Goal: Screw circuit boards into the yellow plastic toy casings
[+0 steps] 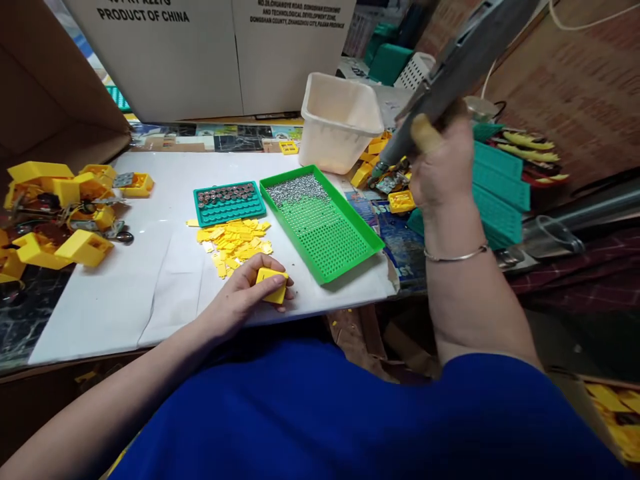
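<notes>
- Small block [278,295]: plain yellow, with a short dark mark
- Long tool [440,83]: grey
- Flat chips [234,241]: yellow
- Large tray [331,250]: bright green, dotted with a regular grid of holes
- Metal bits [300,189]: silvery
- Small tray [235,214]: teal
- Paper sheet [120,293]: white
- Tabletop [20,333]: black, pale-veined
- Tub [325,143]: cloudy white
- Carton [175,63]: white, black lettering
- Shirt [300,413]: solid blue
- Cloth [590,273]: dark red with pale checked lines
</notes>
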{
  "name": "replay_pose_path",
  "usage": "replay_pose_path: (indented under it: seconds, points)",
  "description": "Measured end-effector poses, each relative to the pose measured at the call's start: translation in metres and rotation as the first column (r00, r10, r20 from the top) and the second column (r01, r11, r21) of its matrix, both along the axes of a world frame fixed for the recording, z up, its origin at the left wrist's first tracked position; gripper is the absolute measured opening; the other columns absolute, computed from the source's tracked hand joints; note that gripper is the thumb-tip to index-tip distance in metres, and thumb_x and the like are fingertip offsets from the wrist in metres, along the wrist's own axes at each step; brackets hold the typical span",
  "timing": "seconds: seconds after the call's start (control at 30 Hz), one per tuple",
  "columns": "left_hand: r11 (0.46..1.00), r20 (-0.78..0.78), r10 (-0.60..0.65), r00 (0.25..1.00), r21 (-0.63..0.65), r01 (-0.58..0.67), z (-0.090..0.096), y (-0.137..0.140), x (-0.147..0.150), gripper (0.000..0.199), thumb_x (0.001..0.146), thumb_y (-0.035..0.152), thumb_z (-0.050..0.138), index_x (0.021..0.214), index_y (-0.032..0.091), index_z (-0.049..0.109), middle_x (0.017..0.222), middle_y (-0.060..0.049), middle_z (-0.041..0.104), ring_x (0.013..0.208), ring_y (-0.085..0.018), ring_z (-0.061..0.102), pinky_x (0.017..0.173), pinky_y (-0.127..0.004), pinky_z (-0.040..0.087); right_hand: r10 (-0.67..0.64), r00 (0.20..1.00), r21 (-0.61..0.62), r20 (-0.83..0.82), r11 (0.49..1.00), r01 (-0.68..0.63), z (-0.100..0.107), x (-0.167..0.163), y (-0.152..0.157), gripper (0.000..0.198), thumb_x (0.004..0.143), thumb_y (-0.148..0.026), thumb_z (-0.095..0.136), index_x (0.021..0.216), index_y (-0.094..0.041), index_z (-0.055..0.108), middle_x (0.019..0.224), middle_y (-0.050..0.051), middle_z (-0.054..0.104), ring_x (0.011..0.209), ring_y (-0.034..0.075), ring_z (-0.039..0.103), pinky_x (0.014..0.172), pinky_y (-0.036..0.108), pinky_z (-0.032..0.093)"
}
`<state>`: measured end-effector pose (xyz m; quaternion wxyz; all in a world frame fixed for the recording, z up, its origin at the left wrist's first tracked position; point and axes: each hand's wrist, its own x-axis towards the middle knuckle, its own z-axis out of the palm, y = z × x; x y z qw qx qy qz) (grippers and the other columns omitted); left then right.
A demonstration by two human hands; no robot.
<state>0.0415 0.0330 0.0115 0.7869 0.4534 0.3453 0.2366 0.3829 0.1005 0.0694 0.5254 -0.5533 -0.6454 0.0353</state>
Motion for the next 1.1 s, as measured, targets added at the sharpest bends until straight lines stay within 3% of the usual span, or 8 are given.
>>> replay_pose_path:
  seconds: [0.1,0.17,0.33,0.4,0.5,0.6,0.83,1.1]
  points:
    - [1.0,0.0,-0.003,1.0,-0.01,0.003,-0.001,0.001,0.007,0.028,0.081,0.038,0.075,0.09,0.018,0.057,0.085,-0.004,0.071,0.078,-0.016,0.068,0.064,-0.027,0.057,0.043,0.992,0.073,-0.121,0.997,-0.034,0.0,-0.003,0.008,0.048,0.084,-0.066,0.063,0.115,-0.03,0.051,0.121,0.006,0.06,0.109,0.021,0.062,0.099,0.041,0.051]
    - [1.0,-0.003,0.009,1.0,-0.017,-0.009,-0.001,0.001,0.008,0.027,0.082,0.037,0.074,0.091,0.018,0.057,0.084,-0.004,0.071,0.078,-0.016,0.067,0.065,-0.026,0.056,0.08,0.981,0.036,-0.175,0.997,-0.075,-0.001,-0.022,0.0,0.043,0.079,-0.065,0.069,0.102,-0.032,0.052,0.112,0.004,0.064,0.098,0.019,0.063,0.091,0.036,0.054]
    - [0.998,-0.034,0.013,0.999,-0.062,-0.015,0.002,0.002,0.009,0.027,0.083,0.037,0.074,0.091,0.018,0.056,0.083,-0.003,0.07,0.075,-0.016,0.067,0.064,-0.026,0.057,0.237,0.886,0.016,-0.399,0.968,-0.252,-0.013,-0.069,-0.017,0.038,0.079,-0.059,0.068,0.088,-0.028,0.048,0.071,-0.002,0.054,0.062,0.016,0.058,0.066,0.034,0.054]
    - [0.998,-0.045,-0.003,0.999,-0.067,0.0,0.003,0.002,0.01,0.026,0.084,0.036,0.073,0.091,0.018,0.056,0.082,-0.003,0.07,0.076,-0.016,0.068,0.064,-0.026,0.057,0.203,0.902,-0.002,-0.382,0.976,-0.22,-0.024,-0.077,-0.015,0.04,0.083,-0.065,0.062,0.087,-0.029,0.046,0.065,-0.003,0.052,0.056,0.016,0.056,0.061,0.034,0.052]
    - [0.998,-0.055,-0.014,0.998,-0.065,0.01,0.003,0.002,0.009,0.024,0.085,0.036,0.071,0.092,0.018,0.056,0.082,-0.003,0.07,0.075,-0.015,0.067,0.064,-0.025,0.056,0.016,0.958,-0.098,-0.285,0.994,-0.046,-0.039,-0.08,-0.009,0.051,0.087,-0.08,0.04,0.092,-0.03,0.048,0.064,-0.002,0.053,0.058,0.016,0.058,0.058,0.034,0.05]
    - [0.998,-0.071,-0.017,0.997,-0.058,0.013,0.001,0.002,0.008,0.024,0.087,0.037,0.07,0.094,0.019,0.057,0.084,-0.003,0.071,0.076,-0.016,0.067,0.066,-0.025,0.057,-0.07,0.961,-0.132,-0.268,0.991,0.035,-0.046,-0.079,-0.005,0.057,0.087,-0.083,0.034,0.099,-0.031,0.052,0.066,-0.001,0.057,0.063,0.015,0.061,0.058,0.032,0.049]
    - [0.998,-0.084,-0.012,0.996,-0.061,0.007,0.001,0.001,0.008,0.026,0.085,0.038,0.071,0.094,0.019,0.056,0.084,-0.004,0.071,0.073,-0.015,0.067,0.065,-0.026,0.057,0.011,0.948,-0.03,-0.317,0.999,-0.021,-0.052,-0.077,-0.004,0.051,0.085,-0.08,0.044,0.084,-0.029,0.046,0.063,-0.002,0.053,0.058,0.015,0.057,0.053,0.032,0.048]
    - [0.994,-0.002,0.054,0.999,-0.096,-0.054,-0.003,0.002,0.01,0.022,0.086,0.033,0.068,0.097,0.018,0.057,0.087,-0.005,0.071,0.083,-0.019,0.07,0.069,-0.03,0.058,-0.035,0.985,-0.051,-0.169,0.998,0.026,-0.067,-0.072,0.005,0.06,0.091,-0.079,0.028,0.105,-0.029,0.058,0.075,0.002,0.059,0.062,0.015,0.063,0.055,0.031,0.049]
